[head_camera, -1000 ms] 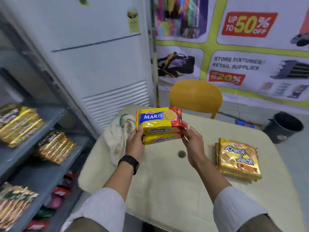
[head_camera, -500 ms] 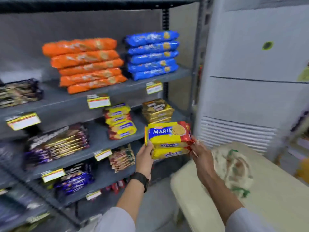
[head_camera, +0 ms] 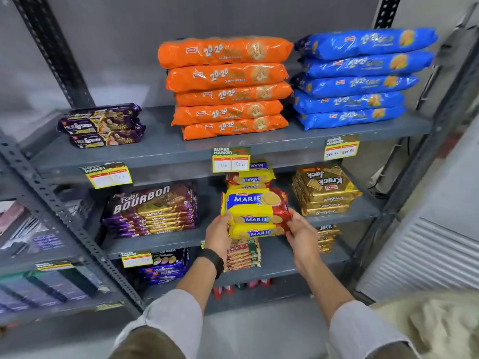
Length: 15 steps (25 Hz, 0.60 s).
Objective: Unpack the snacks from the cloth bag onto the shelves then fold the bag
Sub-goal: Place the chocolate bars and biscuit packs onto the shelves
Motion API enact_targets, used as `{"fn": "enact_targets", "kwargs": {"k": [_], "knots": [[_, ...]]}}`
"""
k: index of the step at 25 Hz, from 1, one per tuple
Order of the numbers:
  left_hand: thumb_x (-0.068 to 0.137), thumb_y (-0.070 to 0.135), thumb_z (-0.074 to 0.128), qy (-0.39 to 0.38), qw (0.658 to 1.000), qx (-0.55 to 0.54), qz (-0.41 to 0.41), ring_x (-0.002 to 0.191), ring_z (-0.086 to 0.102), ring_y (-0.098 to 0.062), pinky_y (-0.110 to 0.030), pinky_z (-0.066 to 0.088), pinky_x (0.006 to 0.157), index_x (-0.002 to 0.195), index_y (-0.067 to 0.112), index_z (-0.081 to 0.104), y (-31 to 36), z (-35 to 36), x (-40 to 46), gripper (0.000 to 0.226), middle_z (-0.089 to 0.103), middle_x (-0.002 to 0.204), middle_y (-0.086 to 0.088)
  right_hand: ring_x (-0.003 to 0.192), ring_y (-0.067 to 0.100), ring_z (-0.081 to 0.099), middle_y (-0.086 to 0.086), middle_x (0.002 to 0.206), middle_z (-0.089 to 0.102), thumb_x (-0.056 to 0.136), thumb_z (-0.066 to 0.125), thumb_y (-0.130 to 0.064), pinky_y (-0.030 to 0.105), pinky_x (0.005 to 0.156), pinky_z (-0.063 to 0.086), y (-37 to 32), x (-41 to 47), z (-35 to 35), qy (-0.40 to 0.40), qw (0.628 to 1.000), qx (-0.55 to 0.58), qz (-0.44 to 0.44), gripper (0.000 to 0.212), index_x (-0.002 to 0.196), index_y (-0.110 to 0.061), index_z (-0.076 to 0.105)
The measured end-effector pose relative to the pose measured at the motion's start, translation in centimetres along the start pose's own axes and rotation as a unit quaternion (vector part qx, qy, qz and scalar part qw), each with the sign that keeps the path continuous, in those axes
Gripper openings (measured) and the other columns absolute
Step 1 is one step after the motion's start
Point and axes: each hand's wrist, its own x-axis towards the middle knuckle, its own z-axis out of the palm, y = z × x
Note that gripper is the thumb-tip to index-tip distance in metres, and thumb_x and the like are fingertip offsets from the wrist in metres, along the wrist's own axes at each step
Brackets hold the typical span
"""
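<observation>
Grey slotted-steel shelving now fills my view, where a second ago I was facing the cream worktop with the yellow chair behind it. I have turned away from the worktop and carried the stack across, so only a pale corner of that worktop shows, low and to the right of the shelving. I judge this means the trip is nearly over and only the set-down on the middle shelf is left for these packs.

The stack of yellow-and-red Marie biscuit packs is three deep, blue label bands facing me, wrappers glossy and a little crinkled at the red end. It hangs at the front edge of the middle shelf, directly in front of the Marie packs already shelved, which lie turned the other way round. My left hand clamps the yellow end, fingers curled round it, a black watch on the wrist. My right hand closes on the red end, thumb on top. Both hold firmly; neither is free.

Beside the shelved Marie packs, the dark purple Bourbon packs sit to the left and the gold Krack Jack packs to the right. Above them, the orange biscuit rolls and blue biscuit rolls are stacked on the upper shelf. The cloth bag is out of view, so folding comes later.
</observation>
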Motion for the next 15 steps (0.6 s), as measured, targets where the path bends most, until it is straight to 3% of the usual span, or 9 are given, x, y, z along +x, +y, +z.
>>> {"fn": "enact_targets", "kwargs": {"k": [1,5,8,11,15], "knots": [[0.102,0.032,0.055,0.003,1.0,-0.001,-0.006,0.087,0.078,-0.02,-0.031,0.061,0.068,0.117,0.013,0.069,0.3,0.3,1.6,0.027,0.079,0.107,-0.008,0.106,0.005,0.071,-0.006,0.112,0.078,0.105,0.043,-0.012,0.027,0.102,0.049,0.2,1.8,0.4,0.009,1.0,-0.003,0.011,0.038,0.111,-0.032,0.075],[0.102,0.033,0.055,0.02,1.0,0.01,-0.012,0.097,0.073,-0.02,-0.035,0.058,0.09,0.113,0.017,0.068,1.2,1.9,7.7,0.024,0.076,0.116,-0.009,0.105,0.013,0.074,0.001,0.11,0.079,0.107,0.043,-0.012,0.03,0.097,0.054,0.8,8.5,1.3,0.015,1.0,0.003,0.021,0.034,0.115,-0.028,0.072],[0.102,0.03,0.055,0.034,0.999,0.003,-0.015,0.089,0.075,-0.02,-0.028,0.059,0.072,0.109,0.014,0.069,1.3,2.9,11.3,0.022,0.076,0.114,-0.013,0.099,0.012,0.076,0.0,0.106,0.08,0.105,0.048,-0.011,0.023,0.082,0.058,1.1,12.8,1.6,0.027,0.999,0.009,0.026,0.031,0.121,-0.022,0.072],[0.101,0.031,0.056,0.045,0.999,0.004,-0.024,0.091,0.075,-0.021,-0.028,0.059,0.07,0.112,0.015,0.067,0.9,3.2,13.7,0.023,0.077,0.109,-0.008,0.088,0.009,0.077,-0.003,0.094,0.081,0.106,0.048,-0.011,0.016,0.068,0.058,1.8,16.0,1.8,0.041,0.998,0.012,0.045,0.029,0.117,-0.022,0.072],[0.103,0.031,0.053,0.056,0.998,0.002,-0.03,0.066,0.076,-0.011,-0.021,0.055,0.045,0.104,0.018,0.065,-0.4,2.6,15.5,0.018,0.08,0.091,0.001,0.096,0.013,0.075,0.005,0.106,0.079,0.105,0.047,-0.007,0.018,0.078,0.058,3.4,17.3,2.0,0.03,0.998,0.011,0.045,0.031,0.127,-0.014,0.068]]}}
